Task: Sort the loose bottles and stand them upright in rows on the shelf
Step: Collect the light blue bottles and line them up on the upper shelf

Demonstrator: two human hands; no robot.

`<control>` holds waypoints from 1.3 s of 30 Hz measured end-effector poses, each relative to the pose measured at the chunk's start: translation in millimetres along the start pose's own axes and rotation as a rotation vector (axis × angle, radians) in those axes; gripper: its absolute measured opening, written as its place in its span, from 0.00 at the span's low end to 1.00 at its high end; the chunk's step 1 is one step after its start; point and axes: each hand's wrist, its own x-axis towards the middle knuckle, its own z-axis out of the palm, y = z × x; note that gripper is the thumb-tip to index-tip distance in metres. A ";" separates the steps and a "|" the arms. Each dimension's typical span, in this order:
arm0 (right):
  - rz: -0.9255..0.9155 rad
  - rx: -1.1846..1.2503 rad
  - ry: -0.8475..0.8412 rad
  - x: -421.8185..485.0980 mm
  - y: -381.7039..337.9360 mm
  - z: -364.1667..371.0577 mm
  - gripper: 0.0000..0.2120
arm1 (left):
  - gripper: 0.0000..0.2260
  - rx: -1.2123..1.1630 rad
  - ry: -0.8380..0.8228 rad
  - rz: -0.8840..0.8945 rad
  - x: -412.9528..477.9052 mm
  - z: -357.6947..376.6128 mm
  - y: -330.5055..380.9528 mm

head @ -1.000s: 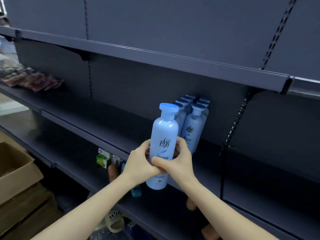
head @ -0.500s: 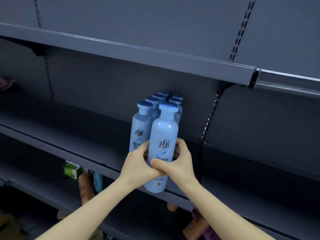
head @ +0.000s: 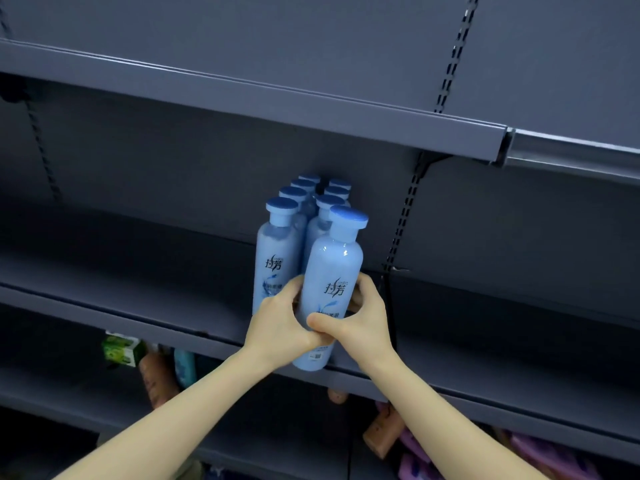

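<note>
**Step in hand:** seat the light blue bottle [head: 330, 271] at the front of the right-hand row.

**Condition:**
- Both hands are curled round the lower half of the bottle. The left hand [head: 277, 323] wraps it from the left and the right hand [head: 363, 317] from the right, with the thumbs meeting across the label.
- The bottle is upright, label forward, with its base at the front lip of the shelf [head: 156, 303]. Whether the base rests on the shelf cannot be told.
- Two rows of matching bottles [head: 278, 258] stand directly behind it.

**Procedure:**
1. Lower the bottle until its base sits flat, wholly inside the lip.
2. Slide it back until it meets the bottle behind.
3. Keep the left fingers clear of the neighbouring row, which they are just beside.
4. Let go one hand at a time. A tall, narrow bottle probably tips easily and could topple the others.
</note>
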 end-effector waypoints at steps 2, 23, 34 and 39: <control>0.012 -0.007 0.030 -2.0 -1.8 3.5 0.30 | 0.30 -0.015 -0.012 0.003 0.2 -2.1 -1.2; 0.071 -0.053 0.238 -13.1 -10.2 13.2 0.29 | 0.23 0.070 -0.049 0.097 -8.7 -35.2 -20.8; 0.105 -0.068 0.226 5.2 -6.9 26.5 0.29 | 0.19 0.136 0.011 0.044 1.2 -58.3 -44.3; 0.118 -0.080 0.219 14.6 -2.3 29.6 0.29 | 0.21 0.157 0.019 0.035 6.5 -65.6 -53.3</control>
